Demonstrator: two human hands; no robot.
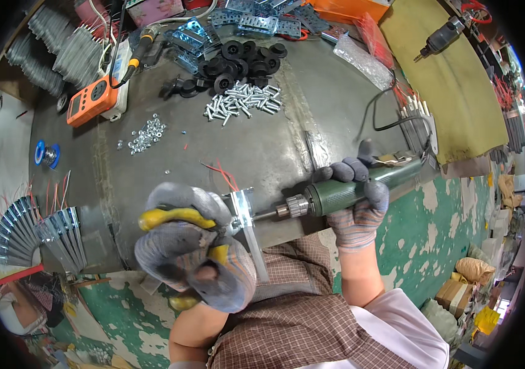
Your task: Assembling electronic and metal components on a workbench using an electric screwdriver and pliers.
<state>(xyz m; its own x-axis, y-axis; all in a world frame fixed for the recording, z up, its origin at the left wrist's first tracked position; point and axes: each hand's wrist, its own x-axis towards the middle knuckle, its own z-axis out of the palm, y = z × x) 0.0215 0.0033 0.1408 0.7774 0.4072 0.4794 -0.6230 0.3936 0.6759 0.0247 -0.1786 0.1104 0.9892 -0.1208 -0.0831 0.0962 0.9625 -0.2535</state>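
Note:
In a grey work glove, my left hand (pixel 198 249) is closed around pliers with yellow handles (pixel 173 217). The plier jaws sit against a shiny metal bracket (pixel 241 206), partly hidden by my fingers. Attached to the bracket are a flat grey strip (pixel 254 249), pointing toward my lap, and red wires (pixel 225 177) at the far end. My right hand (pixel 356 218), also gloved, wraps round a green electric screwdriver (pixel 339 195) lying almost level. Its bit (pixel 265 216) points left and reaches the bracket; whether it sits in a screw head cannot be made out.
Beyond my hands lie silver bolts (pixel 244 101), small nuts (pixel 147 134) and black plastic knobs (pixel 232 66). Wired strips (pixel 16 230) and a solder spool (pixel 47 154) are at left. An orange meter (pixel 92 100) stands far left; more grey strips (pixel 416 132) rest at right.

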